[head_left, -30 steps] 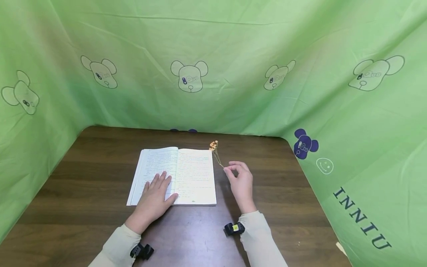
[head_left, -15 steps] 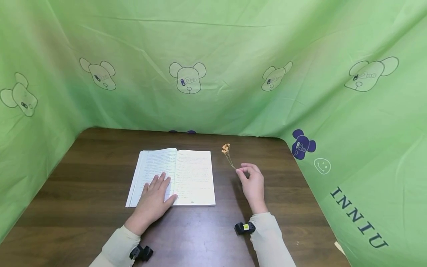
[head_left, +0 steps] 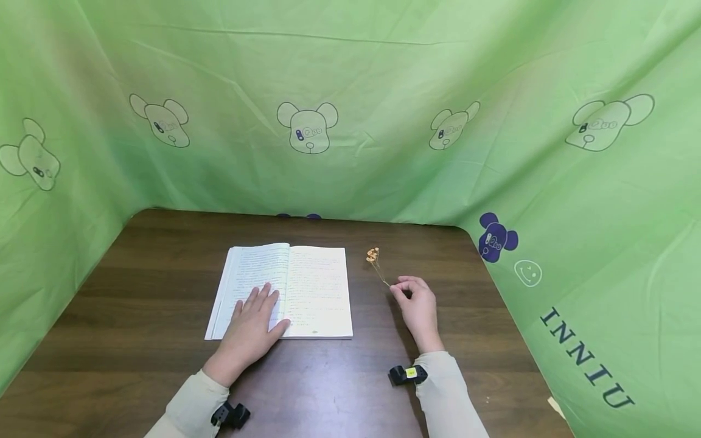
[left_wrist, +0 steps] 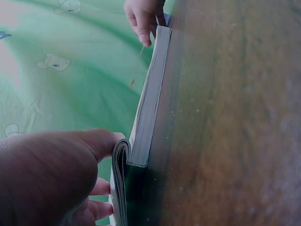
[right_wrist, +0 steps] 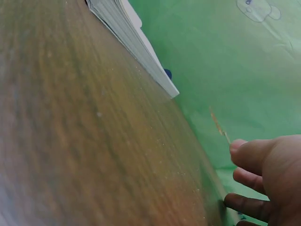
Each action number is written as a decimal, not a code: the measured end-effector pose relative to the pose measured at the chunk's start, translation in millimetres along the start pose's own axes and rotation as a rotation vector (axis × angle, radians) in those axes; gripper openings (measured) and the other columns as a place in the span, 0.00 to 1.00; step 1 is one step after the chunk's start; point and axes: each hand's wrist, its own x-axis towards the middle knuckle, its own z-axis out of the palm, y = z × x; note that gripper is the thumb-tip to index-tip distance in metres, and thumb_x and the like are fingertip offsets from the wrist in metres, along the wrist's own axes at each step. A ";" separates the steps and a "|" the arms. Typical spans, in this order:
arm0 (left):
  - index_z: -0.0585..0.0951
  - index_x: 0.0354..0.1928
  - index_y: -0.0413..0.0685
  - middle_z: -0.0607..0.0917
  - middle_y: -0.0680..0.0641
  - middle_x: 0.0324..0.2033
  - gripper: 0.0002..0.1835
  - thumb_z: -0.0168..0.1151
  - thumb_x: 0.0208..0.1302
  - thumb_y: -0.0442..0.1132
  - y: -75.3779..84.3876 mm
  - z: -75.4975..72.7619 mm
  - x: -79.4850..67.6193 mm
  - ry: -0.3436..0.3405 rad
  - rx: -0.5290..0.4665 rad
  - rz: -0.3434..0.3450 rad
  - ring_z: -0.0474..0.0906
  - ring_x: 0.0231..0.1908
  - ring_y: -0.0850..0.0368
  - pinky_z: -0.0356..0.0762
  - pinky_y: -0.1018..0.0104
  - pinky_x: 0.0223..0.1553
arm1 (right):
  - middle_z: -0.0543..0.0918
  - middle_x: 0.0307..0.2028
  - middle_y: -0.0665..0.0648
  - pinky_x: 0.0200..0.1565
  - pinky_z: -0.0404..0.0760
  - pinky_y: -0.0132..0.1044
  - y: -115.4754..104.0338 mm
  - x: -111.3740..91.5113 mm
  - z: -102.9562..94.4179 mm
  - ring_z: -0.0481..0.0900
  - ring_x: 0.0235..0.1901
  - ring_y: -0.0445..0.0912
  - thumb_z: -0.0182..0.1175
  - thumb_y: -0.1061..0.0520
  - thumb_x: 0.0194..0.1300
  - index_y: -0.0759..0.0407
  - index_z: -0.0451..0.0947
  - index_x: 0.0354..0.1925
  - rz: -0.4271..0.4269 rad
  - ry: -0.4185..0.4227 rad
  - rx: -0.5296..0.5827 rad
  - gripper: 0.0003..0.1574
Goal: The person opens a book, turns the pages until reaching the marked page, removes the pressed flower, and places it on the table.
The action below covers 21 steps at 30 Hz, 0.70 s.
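An open book (head_left: 320,292) lies on the wooden table, its printed pages facing up. My left hand (head_left: 249,331) rests with spread, straight fingers on the left page, the thumb reaching over the centre fold. To the right of the book, my right hand (head_left: 420,310) pinches the thin stem of a small dried flower sprig (head_left: 373,255) between thumb and forefinger. The sprig's orange-yellow heads point away and to the left, apart from the book. In the right wrist view the sprig (right_wrist: 217,123) shows beyond the thumb tip. The left wrist view shows the book's thick page edges (left_wrist: 151,99).
The dark brown table (head_left: 137,292) extends around the book on all sides. A green curtain (head_left: 372,182) printed with bear heads encloses the back and both sides. A small pale object (head_left: 556,407) sits at the table's right edge.
My right hand has moved right, away from the book's right edge, carrying the flower sprig, and has lowered slightly toward the table. My left hand has stayed on the page.
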 end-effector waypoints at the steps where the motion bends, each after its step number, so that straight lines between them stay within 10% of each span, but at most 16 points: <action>1: 0.65 0.76 0.41 0.58 0.36 0.78 0.40 0.59 0.72 0.58 0.1 -0.1 -0.1 -0.002 0.001 0.000 0.50 0.78 0.33 0.47 0.29 0.73 | 0.86 0.50 0.58 0.60 0.75 0.48 0.9 -0.3 0.6 0.82 0.55 0.55 0.71 0.55 0.66 0.62 0.87 0.32 -0.003 -0.003 -0.008 0.10; 21: 0.65 0.76 0.40 0.59 0.36 0.78 0.40 0.59 0.72 0.58 1.2 -2.5 -0.5 -0.006 -0.007 0.005 0.50 0.78 0.33 0.48 0.29 0.73 | 0.86 0.52 0.56 0.57 0.76 0.51 8.1 -0.8 2.6 0.82 0.55 0.57 0.72 0.55 0.63 0.60 0.86 0.28 -0.024 -0.031 -0.111 0.10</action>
